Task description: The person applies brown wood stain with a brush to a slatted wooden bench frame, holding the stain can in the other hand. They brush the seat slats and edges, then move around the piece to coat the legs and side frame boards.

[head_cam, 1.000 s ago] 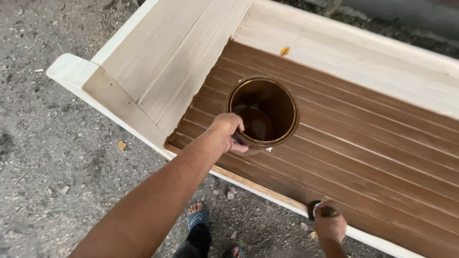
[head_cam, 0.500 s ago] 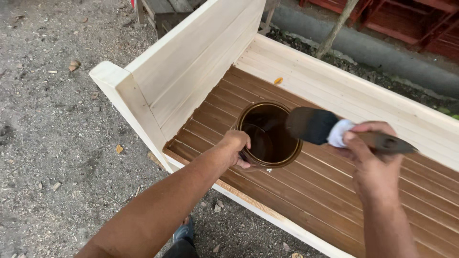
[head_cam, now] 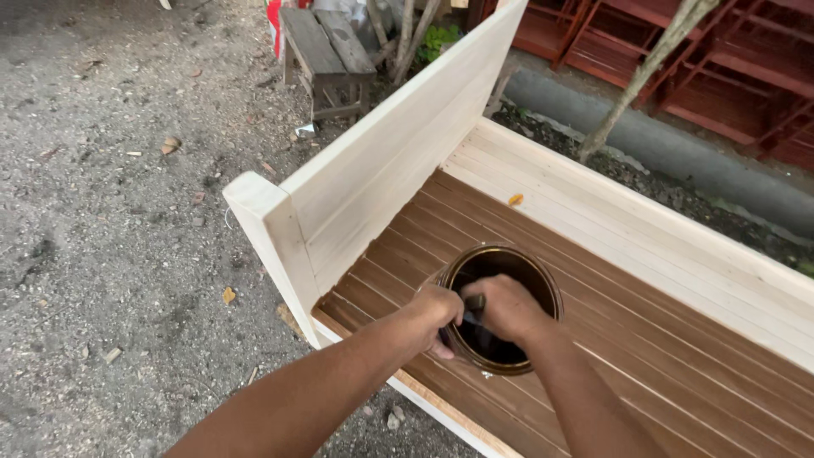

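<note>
A round can of dark stain (head_cam: 509, 270) stands on the brown-stained slatted seat (head_cam: 644, 348) of an unfinished wooden bench. My left hand (head_cam: 437, 315) grips the can's near rim. My right hand (head_cam: 507, 307) is over the can's mouth, closed on a paintbrush handle (head_cam: 475, 303). The brush points down into the can, and its bristles are hidden inside.
The bench's pale bare backrest (head_cam: 398, 161) and armrest post (head_cam: 271, 225) rise on the left; a pale rail (head_cam: 644, 220) runs along the far side. Gravel ground lies to the left. A small old wooden stool (head_cam: 326, 55) and red frames (head_cam: 729, 59) stand beyond.
My right hand has brought the brush from above the seat down into the can. The view has shifted back, showing more of the backrest. My left hand stays on the rim.
</note>
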The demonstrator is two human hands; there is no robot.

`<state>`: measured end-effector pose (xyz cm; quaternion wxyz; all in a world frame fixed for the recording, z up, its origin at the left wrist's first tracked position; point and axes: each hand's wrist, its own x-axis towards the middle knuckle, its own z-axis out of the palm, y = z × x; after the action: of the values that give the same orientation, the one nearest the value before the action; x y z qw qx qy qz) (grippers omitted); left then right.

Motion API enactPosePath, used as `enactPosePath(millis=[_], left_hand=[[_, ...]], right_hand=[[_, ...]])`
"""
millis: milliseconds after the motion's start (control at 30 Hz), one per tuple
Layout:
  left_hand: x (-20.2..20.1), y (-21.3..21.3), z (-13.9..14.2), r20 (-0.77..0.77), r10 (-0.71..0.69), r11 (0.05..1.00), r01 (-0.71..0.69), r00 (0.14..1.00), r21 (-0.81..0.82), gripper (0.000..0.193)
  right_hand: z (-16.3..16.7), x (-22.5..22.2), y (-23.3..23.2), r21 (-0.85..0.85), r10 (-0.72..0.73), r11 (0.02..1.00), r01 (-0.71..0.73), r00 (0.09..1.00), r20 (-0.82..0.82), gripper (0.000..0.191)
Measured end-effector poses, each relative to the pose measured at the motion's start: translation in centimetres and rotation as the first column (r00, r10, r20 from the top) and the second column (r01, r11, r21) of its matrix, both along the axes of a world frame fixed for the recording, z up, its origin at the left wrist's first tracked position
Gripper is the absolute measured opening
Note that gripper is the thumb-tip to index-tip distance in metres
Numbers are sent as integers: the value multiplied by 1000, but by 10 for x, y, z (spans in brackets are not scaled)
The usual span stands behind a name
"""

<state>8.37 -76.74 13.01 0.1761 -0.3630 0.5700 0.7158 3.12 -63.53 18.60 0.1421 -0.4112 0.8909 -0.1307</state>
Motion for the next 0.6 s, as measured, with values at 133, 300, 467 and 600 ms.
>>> enactPosePath(millis=[133, 300, 467, 600], left_hand=[[0, -30, -19, 21, 18, 999, -19, 1000, 46, 44], [11, -78, -36, 32, 30, 998, -32, 999, 45, 45], [26, -127, -37, 78, 55, 993, -63, 995, 97, 49], [36, -156, -37, 141, 75, 983, -98, 987, 159, 54]], right_hand=[[-17, -3, -33, 8, 15, 1000, -16, 996, 93, 31], [20, 5, -68, -34, 64, 997, -62, 996, 54, 23], [76, 20, -88, -145, 344, 919, -366, 925, -161, 28], [73, 30, -102, -229, 346, 889, -397, 909, -234, 28]])
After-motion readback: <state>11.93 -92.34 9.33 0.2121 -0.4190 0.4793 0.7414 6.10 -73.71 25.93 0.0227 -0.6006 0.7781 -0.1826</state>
